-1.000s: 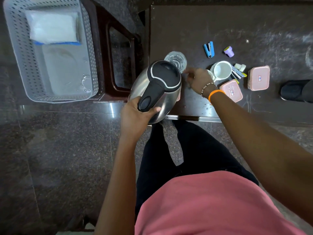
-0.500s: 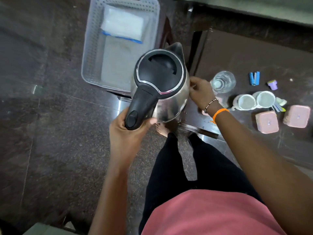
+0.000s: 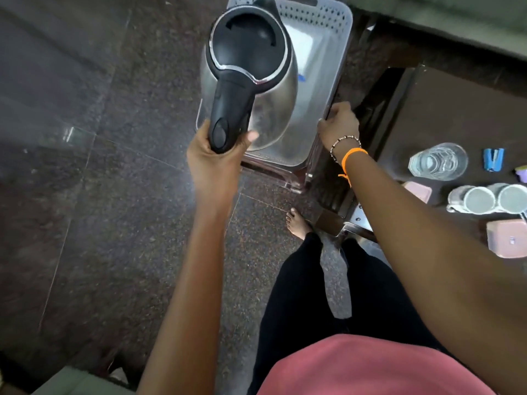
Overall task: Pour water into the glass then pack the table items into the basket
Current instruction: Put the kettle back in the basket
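Packing: left hand (image 3: 212,158) is carrying the kettle (image 3: 251,67) over the basket (image 3: 336,52), fingers wrapped around its handle.
Right hand (image 3: 339,124): fingers curling on the basket's near-right rim.
Glass (image 3: 437,161): sitting filled near the surface's left edge.
Tip: lowering upright, slowly.

Counted, there are one steel kettle (image 3: 273,89) at twelve o'clock, one perforated basket (image 3: 330,38) behind it, and toward three o'clock on the desk (image 3: 456,109) one glass (image 3: 437,161), two white mugs (image 3: 479,199), two pink lidded boxes (image 3: 506,242), one blue stapler (image 3: 493,159), plus two hands (image 3: 212,155).
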The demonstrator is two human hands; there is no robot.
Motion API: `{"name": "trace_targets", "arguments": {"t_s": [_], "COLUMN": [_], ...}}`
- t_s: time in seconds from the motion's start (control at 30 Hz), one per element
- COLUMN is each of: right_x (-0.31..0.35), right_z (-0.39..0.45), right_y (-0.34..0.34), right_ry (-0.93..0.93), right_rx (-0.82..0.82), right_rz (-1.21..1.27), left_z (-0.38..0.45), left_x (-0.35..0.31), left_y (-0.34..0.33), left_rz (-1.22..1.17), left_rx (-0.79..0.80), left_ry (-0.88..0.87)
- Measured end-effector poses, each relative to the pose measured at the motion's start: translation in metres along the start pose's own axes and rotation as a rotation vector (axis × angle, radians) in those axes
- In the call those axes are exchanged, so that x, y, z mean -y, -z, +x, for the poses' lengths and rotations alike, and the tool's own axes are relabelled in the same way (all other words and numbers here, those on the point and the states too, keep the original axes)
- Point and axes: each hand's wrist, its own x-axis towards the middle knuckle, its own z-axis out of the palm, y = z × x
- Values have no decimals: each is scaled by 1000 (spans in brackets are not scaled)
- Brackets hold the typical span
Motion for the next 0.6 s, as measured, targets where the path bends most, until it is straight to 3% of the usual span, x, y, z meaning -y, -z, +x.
{"name": "trace_targets", "arguments": {"t_s": [0.23, 0.43, 0.6], "right_x": [4, 4, 5], "right_z": [14, 18, 18], "right_y": [-19, -21, -26], "right_ry": [-64, -113, -138], "right_rx": [40, 65, -36], "right_rz": [-123, -68, -114], "left_z": [52, 64, 71], "left_x": [39, 63, 70], "left_y": [-6, -6, -2], "left_rz": [44, -42, -27], "left_rx": [32, 13, 11], "left_ry": [42, 96, 111]}}
